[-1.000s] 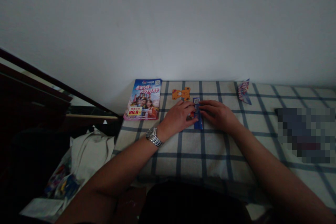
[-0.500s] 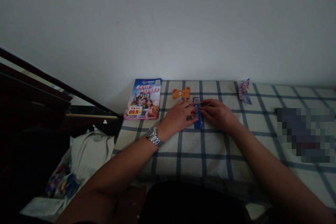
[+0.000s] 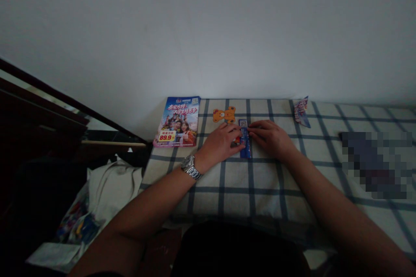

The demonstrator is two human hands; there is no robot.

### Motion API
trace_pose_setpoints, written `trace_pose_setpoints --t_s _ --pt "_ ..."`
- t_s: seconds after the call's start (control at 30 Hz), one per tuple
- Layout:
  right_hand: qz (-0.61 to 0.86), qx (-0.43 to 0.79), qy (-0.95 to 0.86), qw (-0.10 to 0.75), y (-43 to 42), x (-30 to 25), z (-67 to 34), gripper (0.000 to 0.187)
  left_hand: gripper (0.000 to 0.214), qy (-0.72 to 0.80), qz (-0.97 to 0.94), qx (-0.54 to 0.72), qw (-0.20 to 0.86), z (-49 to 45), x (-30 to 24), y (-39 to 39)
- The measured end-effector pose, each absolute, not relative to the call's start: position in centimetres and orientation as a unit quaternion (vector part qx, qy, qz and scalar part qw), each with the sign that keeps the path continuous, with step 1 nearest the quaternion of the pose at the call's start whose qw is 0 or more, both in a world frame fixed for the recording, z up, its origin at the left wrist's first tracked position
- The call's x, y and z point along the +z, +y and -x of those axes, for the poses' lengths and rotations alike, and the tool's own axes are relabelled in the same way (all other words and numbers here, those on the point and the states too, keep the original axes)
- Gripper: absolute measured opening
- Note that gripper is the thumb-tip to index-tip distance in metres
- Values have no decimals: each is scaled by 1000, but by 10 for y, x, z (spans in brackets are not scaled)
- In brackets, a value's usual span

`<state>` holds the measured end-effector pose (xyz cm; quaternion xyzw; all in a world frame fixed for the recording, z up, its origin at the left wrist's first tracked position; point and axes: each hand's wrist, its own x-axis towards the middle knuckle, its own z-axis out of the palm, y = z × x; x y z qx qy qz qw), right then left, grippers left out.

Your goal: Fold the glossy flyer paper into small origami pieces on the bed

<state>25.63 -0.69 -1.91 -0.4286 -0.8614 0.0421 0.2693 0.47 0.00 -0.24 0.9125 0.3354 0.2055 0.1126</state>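
Observation:
A narrow folded blue paper strip [image 3: 245,145] lies on the checked cloth [image 3: 253,181] between my hands. My left hand [image 3: 221,143], with a metal watch [image 3: 190,168] on its wrist, rests on the strip's left side, fingers curled and pressing it down. From the right, the fingertips of my right hand [image 3: 271,138] press on the strip's upper part. Both hands' fingers are bent and close together on the paper.
A colourful flyer [image 3: 177,122] lies at the cloth's left edge. An orange bear-shaped cutout [image 3: 224,115] sits just behind my hands. A small folded paper figure [image 3: 301,111] stands at the back right. A light cloth bag [image 3: 110,186] and clutter lie lower left.
My right fingertips slid slightly up along the strip toward its far end. My left hand stayed in place.

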Motion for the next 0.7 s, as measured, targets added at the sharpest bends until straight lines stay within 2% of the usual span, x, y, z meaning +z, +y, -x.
trace_pose_setpoints --t_s 0.23,0.7 --pt "447 26 -859 248 -8 -12 -249 30 27 336 -915 195 110 -4 -1 0" --pt "519 -40 -838 164 -13 -17 -243 45 31 335 -917 192 99 -5 -1 0"
